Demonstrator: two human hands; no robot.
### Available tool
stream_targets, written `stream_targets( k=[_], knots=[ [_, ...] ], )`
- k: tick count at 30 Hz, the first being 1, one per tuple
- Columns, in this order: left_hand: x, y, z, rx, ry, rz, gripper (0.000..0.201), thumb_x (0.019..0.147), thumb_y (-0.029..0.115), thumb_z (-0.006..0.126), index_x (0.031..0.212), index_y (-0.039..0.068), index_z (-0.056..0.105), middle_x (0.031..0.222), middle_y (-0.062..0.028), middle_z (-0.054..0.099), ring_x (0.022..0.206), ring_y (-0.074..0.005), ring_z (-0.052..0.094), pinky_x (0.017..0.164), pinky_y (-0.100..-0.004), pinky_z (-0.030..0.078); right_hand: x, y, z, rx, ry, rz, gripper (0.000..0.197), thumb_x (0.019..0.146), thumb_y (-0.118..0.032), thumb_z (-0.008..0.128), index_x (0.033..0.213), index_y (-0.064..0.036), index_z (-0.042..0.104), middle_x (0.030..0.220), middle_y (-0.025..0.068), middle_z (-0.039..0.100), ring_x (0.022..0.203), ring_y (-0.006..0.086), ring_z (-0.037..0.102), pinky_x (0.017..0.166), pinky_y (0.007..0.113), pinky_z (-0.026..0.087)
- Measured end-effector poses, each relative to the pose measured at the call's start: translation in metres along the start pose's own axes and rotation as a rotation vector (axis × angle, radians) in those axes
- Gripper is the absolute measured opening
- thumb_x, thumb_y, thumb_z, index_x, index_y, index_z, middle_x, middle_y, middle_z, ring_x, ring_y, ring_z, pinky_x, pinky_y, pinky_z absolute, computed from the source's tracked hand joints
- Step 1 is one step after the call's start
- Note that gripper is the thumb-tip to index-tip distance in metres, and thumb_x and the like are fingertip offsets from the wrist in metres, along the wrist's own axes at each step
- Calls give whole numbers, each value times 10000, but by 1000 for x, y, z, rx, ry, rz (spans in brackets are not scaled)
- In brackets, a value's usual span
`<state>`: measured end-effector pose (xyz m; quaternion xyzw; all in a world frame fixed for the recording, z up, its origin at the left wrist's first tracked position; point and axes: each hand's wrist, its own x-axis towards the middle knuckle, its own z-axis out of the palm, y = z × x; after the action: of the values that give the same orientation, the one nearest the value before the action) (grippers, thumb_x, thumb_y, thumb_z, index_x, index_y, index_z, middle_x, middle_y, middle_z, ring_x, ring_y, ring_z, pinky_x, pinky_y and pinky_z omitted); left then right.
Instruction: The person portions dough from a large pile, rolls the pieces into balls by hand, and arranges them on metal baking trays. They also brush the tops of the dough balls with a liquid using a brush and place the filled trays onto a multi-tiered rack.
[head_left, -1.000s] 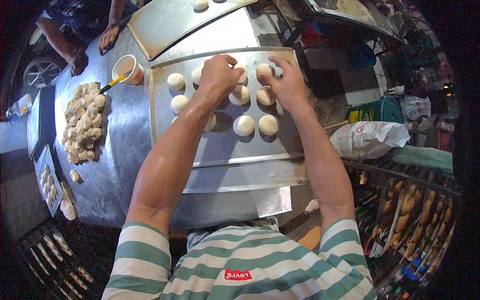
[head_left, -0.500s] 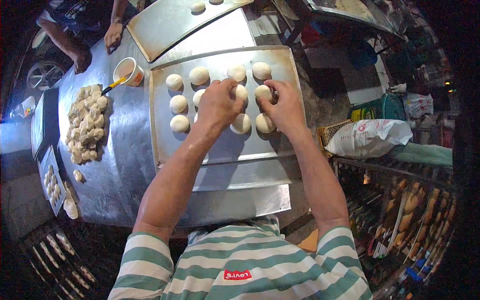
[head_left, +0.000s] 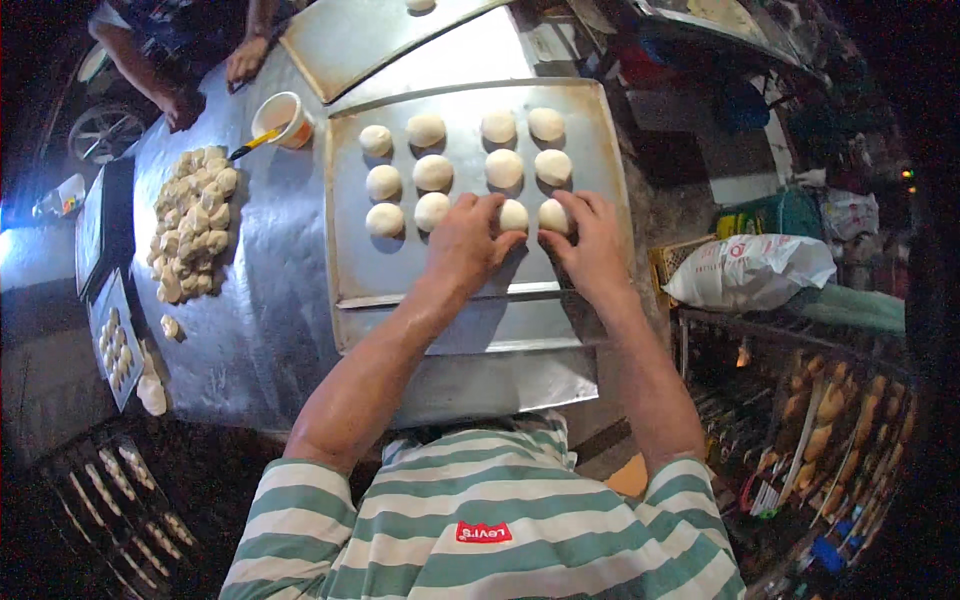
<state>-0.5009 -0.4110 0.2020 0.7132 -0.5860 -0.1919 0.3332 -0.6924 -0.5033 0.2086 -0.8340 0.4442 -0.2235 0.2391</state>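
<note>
A metal baking tray (head_left: 400, 270) lies on the steel table and carries several round dough balls in rows. My left hand (head_left: 468, 245) rests on the tray, its fingers curled around a dough ball (head_left: 513, 215) in the nearest row. My right hand (head_left: 590, 240) sits beside it, fingertips touching another dough ball (head_left: 553, 215) at the right end of that row. Further dough balls (head_left: 433, 172) fill the rows beyond my hands.
A heap of dough pieces (head_left: 190, 225) lies on the table at the left. An orange cup (head_left: 283, 118) with a brush stands near it. Another person's hands (head_left: 245, 62) rest at the table's far edge. A second tray (head_left: 370, 35) lies beyond. A white sack (head_left: 750, 270) sits at the right.
Both hands have pulled back from the far rows to the nearest row of the tray. More dough balls now stand uncovered behind them.
</note>
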Motion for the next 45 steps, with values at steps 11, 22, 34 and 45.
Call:
stream_targets(
  k=[11, 22, 34, 45],
  knots=[
    [-57, -166, -171, 208, 391, -330, 443, 828, 241, 831, 1221, 70, 719, 1069, -133, 713, 932, -282, 671, 860, -420, 531, 0, -64, 22, -365, -63, -52, 491, 816, -238, 804, 1288, -174, 689, 1206, 44, 671, 1101, 315, 554, 982, 466, 405],
    [99, -290, -212, 10, 409, 90, 1381, 690, 420, 958, 1646, 57, 29, 1540, -298, 419, 1411, -442, 458, 1173, -490, 401, 17, -151, 114, 14, 73, 153, 519, 831, -145, 799, 1319, -82, 631, 1206, 173, 617, 1086, 384, 622, 957, 458, 501],
    [106, -248, -193, -362, 279, 288, 1098, 827, 447, 839, 1639, 92, 191, 1228, -167, 711, 1119, -331, 705, 977, -441, 557, 46, -254, 128, 174, 204, 94, 546, 841, -247, 821, 1331, -96, 634, 1135, 147, 611, 1020, 332, 635, 902, 462, 514],
    [54, -163, -170, -12, 404, 399, 1239, 630, 205, 926, 1647, 94, 227, 1457, -110, 586, 1316, -341, 562, 1086, -513, 374, 83, -223, 109, 547, 186, 38, 246, 999, -222, 702, 1125, -13, 730, 934, 118, 734, 768, 182, 695, 708, 321, 550]
  ],
)
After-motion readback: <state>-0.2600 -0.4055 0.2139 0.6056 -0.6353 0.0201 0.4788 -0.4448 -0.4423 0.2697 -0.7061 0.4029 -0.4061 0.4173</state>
